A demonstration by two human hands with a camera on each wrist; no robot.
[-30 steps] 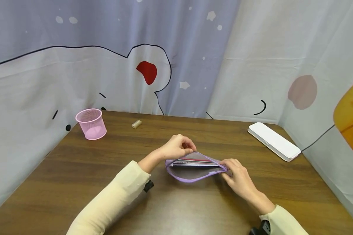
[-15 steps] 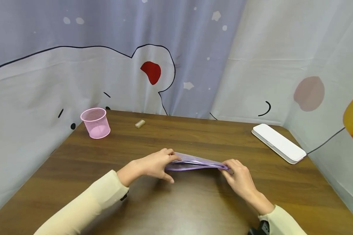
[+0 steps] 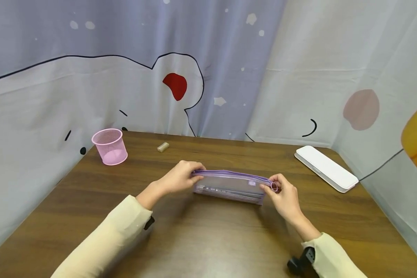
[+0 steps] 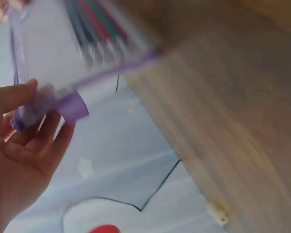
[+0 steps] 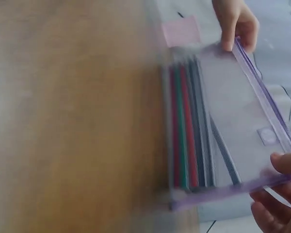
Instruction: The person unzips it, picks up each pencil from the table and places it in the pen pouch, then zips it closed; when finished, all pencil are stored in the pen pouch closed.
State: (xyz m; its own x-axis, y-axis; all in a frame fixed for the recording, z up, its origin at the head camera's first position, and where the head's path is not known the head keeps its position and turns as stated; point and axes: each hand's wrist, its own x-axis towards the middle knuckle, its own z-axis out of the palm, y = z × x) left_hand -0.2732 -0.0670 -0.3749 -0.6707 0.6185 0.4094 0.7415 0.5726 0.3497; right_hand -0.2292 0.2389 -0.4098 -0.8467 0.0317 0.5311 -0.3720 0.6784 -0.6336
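Note:
A see-through pencil pouch with purple edging stands upright between my hands, its zipper edge on top. My left hand pinches the upper left corner between thumb and fingers. At the opposite upper corner my right hand pinches the pouch, close by a round purple zipper ring. Several pens, with red, green and dark ones among them, lie along the bottom inside, as the right wrist view shows. In the left wrist view a purple tab sticks out beside my fingers.
A pink mesh pen cup stands at the back left of the wooden table. Right of it lies a small beige block. A white oblong case lies at the back right. A printed curtain hangs behind.
The pouch's mouth was spread wide, then narrowed; now its top edges lie together and its side faces me. My left hand shifted left, loosened, then took the left corner. The right kept its end.

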